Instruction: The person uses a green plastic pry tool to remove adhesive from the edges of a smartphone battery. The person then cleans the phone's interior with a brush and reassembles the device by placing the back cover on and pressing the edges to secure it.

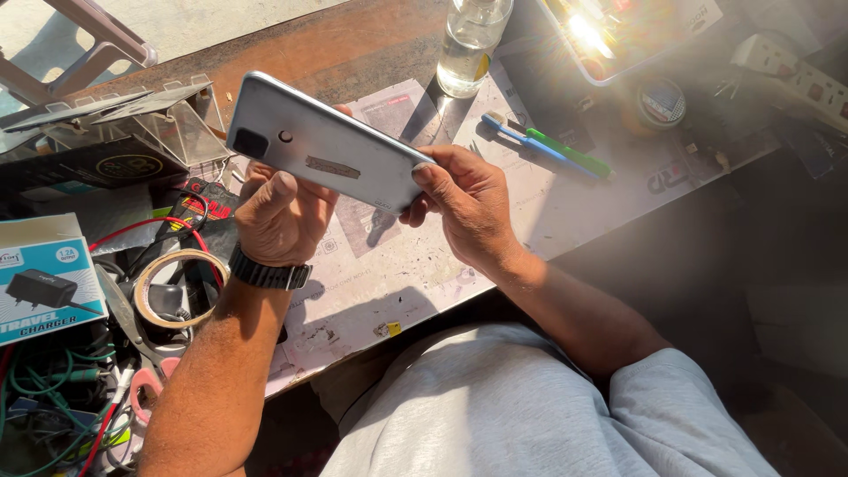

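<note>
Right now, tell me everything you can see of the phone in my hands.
The smartphone is a slim, pale silvery-blue slab held back side up, tilted down to the right above the worktable. A dark camera block and a small round sensor sit near its upper left end. The left hand grips it from beneath; the right hand pinches its lower right end.

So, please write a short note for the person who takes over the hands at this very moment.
Left hand: grip closed on the smartphone from below, near its camera end.
Right hand: grip closed on the phone's other end, thumb on the edge.
The phone is held above the paper-covered desk, back side up, cover on, with a small scuffed strip in the middle.
A blue tool and a green tool lie on the desk, untouched; a clear bottle stands behind.
Done: phone lifted. Left: phone not opened yet.
</note>
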